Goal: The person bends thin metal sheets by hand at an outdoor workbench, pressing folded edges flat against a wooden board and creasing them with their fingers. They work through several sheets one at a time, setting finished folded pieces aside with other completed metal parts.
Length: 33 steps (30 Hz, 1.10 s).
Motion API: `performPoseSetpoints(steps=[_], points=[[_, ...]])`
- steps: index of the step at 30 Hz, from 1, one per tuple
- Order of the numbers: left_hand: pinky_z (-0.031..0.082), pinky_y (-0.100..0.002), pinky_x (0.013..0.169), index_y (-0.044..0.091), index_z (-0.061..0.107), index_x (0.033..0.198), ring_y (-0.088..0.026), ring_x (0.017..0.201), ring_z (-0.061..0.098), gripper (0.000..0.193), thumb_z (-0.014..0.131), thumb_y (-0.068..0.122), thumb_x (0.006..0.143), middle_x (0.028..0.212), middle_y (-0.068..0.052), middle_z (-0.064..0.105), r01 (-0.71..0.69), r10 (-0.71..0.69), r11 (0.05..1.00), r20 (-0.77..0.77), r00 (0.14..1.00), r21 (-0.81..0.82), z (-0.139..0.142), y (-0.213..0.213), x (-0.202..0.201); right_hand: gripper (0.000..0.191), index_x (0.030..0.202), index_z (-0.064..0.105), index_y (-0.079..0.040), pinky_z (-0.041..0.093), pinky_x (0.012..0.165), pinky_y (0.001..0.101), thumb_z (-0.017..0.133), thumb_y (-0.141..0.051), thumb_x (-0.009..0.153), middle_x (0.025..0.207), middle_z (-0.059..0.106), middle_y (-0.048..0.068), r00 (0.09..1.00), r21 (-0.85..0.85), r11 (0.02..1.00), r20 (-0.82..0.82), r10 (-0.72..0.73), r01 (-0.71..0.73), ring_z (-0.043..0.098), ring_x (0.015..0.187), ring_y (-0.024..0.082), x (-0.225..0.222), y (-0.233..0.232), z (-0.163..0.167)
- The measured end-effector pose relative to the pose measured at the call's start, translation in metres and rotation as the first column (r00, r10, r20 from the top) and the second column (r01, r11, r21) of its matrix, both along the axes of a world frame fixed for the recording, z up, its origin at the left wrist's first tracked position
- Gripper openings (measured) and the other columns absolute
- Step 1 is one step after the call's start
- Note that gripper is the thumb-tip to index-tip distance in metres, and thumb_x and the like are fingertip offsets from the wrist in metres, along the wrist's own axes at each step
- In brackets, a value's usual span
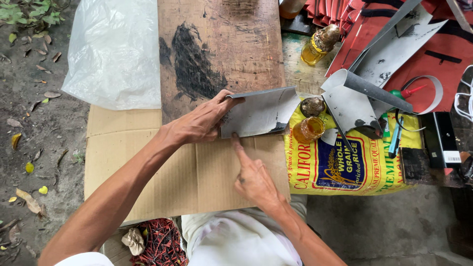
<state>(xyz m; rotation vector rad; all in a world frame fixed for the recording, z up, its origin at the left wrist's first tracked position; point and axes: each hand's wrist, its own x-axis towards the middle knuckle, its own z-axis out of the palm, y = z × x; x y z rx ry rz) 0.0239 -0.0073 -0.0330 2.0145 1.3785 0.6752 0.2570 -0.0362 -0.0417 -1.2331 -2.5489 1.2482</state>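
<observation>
while the right hand point(253, 180) pokes one finger at the grey sheet's point(258, 113) lower edge, other fingers curled, left hand point(199, 123) fingers clamp its left end on the cardboard point(197, 172). weak grip could let the curled sheet spring; open glue jar point(309, 129) beside it could tip.

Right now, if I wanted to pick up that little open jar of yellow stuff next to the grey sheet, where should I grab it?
Take the small open jar around its round glass sides, coming straight down from above. It stands upright with no lid, so tipping it could spill the yellow liquid. The grey sheet the left hand holds lies close on one side and the lid sits just behind, so a top-down grip looks safest.
</observation>
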Motion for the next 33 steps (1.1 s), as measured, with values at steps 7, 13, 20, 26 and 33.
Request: performPoseSetpoints(steps=[7, 13, 20, 26, 33], points=[[0.050, -0.049, 0.080, 0.004, 0.039, 0.147, -0.042, 0.105, 0.059, 0.091, 0.065, -0.013, 0.062, 0.129, -0.019, 0.047, 0.005, -0.006, 0.999, 0.014, 1.000, 0.032, 0.004, -0.002, -0.001, 0.103, 0.161, 0.024, -0.020, 0.051, 0.061, 0.0582, 0.064, -0.001, 0.068, 0.059, 0.060, 0.023, 0.985, 0.182, 0.977, 0.153, 0.086, -0.113, 0.061, 0.060, 0.048, -0.016, -0.008, -0.006], [0.048, -0.050, 0.077, 0.005, 0.040, 0.148, -0.042, 0.100, 0.060, 0.094, 0.060, -0.017, 0.059, 0.127, -0.018, 0.050, 0.002, -0.002, 1.000, 0.006, 1.000, 0.025, 0.006, -0.005, -0.002, 0.102, 0.163, 0.018, -0.021, 0.053, 0.059, 0.0544, 0.062, -0.001, 0.073, 0.054, 0.059, 0.022, 0.957, 0.194, 0.981, 0.282, -0.062, 0.007, 0.062, 0.052, 0.041, 0.024, 0.017, 0.000], [0.045, -0.050, 0.071, 0.006, 0.040, 0.149, -0.041, 0.093, 0.061, 0.091, 0.057, -0.018, 0.062, 0.126, -0.017, 0.049, -0.027, 0.026, 0.999, -0.039, 0.999, -0.041, 0.009, -0.005, 0.002, 0.103, 0.161, 0.025, -0.016, 0.048, 0.057, 0.0525, 0.061, 0.003, 0.067, 0.051, 0.057, 0.021, 0.968, 0.293, 0.943, 0.147, -0.204, 0.155, 0.060, 0.049, 0.040, 0.067, 0.036, -0.003], [0.047, -0.050, 0.070, 0.003, 0.041, 0.147, -0.041, 0.091, 0.061, 0.089, 0.059, -0.016, 0.062, 0.124, -0.018, 0.049, -0.024, 0.024, 1.000, -0.018, 1.000, -0.004, 0.008, -0.004, 0.002, 0.099, 0.160, 0.029, -0.014, 0.048, 0.057, 0.0514, 0.061, 0.003, 0.067, 0.052, 0.057, 0.021, 0.963, 0.283, 0.942, 0.146, -0.228, 0.180, 0.061, 0.049, 0.040, 0.070, 0.035, -0.006], [0.046, -0.050, 0.071, 0.004, 0.040, 0.148, -0.040, 0.092, 0.060, 0.089, 0.059, -0.015, 0.063, 0.123, -0.019, 0.050, -0.027, 0.026, 0.999, -0.042, 0.999, -0.017, 0.005, -0.004, 0.002, 0.098, 0.162, 0.026, -0.018, 0.052, 0.058, 0.0527, 0.059, 0.001, 0.072, 0.057, 0.061, 0.023, 0.942, 0.375, 0.921, 0.259, -0.215, 0.108, 0.063, 0.052, 0.041, 0.061, 0.036, -0.008]])
